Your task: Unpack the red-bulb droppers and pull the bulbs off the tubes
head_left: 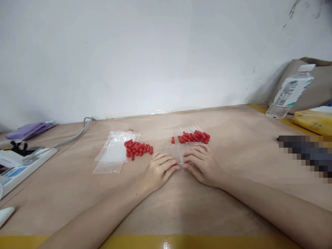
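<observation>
A little red cap (177,165) peeks out from the left hand (162,171). Most of it is hidden, but the left fingers and thumb look pressed together on it. A thin clear tube (181,164) lies across the small gap between the two hands. The right hand (203,164) seems to pinch it with its thumb and first finger, while its other fingers bend over the things behind. I cannot tell if the cap is on the tube yet.

Just behind the hands, bare tubes (169,151) lie side by side in a row on the counter (145,214). The right fingers hide some of them. Past the row is a bunch of capped tubes (194,137), with their red ends toward the person. One more capped tube (173,139) lies alone, just left of that bunch.

To the left of the row is a heap of loose caps (137,148), partly on top of some flat clear bags (109,167).

So a good part looks done, I think, but lots of bare tubes and loose caps are left.

Farther out on the left are a white power strip (33,162), a grey cord (70,142) and purple packets (28,131). Far to the right, a bottle (290,91) leans by a grey bag (320,81), near a yellow packet (315,121).
</observation>
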`<state>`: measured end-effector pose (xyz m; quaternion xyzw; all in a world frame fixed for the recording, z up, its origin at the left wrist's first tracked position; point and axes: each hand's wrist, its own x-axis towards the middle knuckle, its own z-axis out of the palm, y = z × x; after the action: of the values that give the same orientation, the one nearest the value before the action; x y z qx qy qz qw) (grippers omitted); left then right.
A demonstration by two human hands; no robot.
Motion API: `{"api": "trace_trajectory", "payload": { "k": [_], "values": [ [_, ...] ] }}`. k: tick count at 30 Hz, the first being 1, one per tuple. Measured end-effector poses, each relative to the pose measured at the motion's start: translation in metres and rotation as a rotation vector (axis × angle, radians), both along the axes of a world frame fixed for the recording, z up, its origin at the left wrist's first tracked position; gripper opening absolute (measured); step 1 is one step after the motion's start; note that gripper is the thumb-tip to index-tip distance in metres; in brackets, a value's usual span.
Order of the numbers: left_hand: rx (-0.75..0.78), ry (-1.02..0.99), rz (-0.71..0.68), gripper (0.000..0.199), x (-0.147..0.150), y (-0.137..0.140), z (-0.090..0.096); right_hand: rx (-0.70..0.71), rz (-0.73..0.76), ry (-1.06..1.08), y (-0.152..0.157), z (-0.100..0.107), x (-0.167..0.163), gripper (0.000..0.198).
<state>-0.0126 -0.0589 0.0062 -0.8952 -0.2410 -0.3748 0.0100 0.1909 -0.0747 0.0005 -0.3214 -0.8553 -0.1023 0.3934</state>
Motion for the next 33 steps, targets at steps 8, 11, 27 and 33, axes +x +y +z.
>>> {"api": "trace_trajectory", "payload": {
  "k": [8, 11, 27, 33],
  "values": [
    [0.014, 0.014, -0.016, 0.015, 0.001, -0.003, 0.001, 0.038, 0.068, -0.013, 0.000, -0.002, -0.002, 0.014],
    [0.020, 0.042, -0.025, 0.014, 0.000, -0.003, 0.000, 0.061, 0.109, -0.004, -0.001, 0.000, -0.002, 0.012],
    [-0.049, 0.174, -0.051, 0.015, -0.002, -0.013, 0.010, 0.200, 0.131, -0.111, -0.007, 0.000, 0.001, 0.008],
    [-0.107, 0.218, -0.061, 0.018, -0.004, -0.014, 0.013, 0.222, 0.143, -0.151, -0.006, 0.000, 0.001, 0.010]
  ]
}}
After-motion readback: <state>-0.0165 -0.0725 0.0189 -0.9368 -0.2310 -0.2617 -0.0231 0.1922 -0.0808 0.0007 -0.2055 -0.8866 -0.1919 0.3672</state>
